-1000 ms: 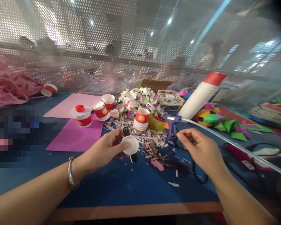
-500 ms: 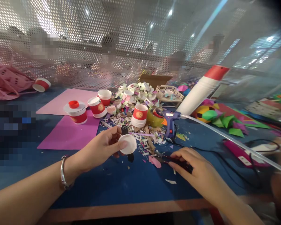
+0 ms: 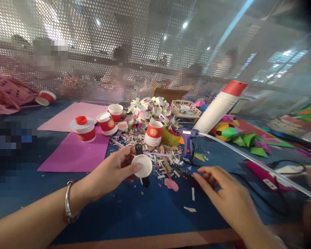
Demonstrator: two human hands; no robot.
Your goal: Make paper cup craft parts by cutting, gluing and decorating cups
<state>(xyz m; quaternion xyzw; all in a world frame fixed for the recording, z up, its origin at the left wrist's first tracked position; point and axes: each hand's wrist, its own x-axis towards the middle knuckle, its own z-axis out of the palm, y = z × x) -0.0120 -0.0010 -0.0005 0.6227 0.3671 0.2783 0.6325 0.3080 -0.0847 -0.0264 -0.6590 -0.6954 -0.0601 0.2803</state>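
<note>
Above the blue table (image 3: 134,207), your left hand (image 3: 114,171) pinches a small white round paper cup base (image 3: 143,166) at its rim, thumb on its face, a dark strip hanging behind it. Your right hand (image 3: 223,193), fingers loosely spread, rests on the table, fingertips touching dark-handled scissors (image 3: 188,175). Just beyond: a purple glue gun (image 3: 188,141), paper scraps (image 3: 163,159), red-banded paper cups (image 3: 153,133).

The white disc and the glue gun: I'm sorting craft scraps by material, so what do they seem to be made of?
The white disc, pinched in the left hand, looks like matte paper or thin card, with a raised rim like a cut cup base. The glue gun looks like moulded blue plastic with a slight sheen, a clear glue stick jutting from its back.
</note>
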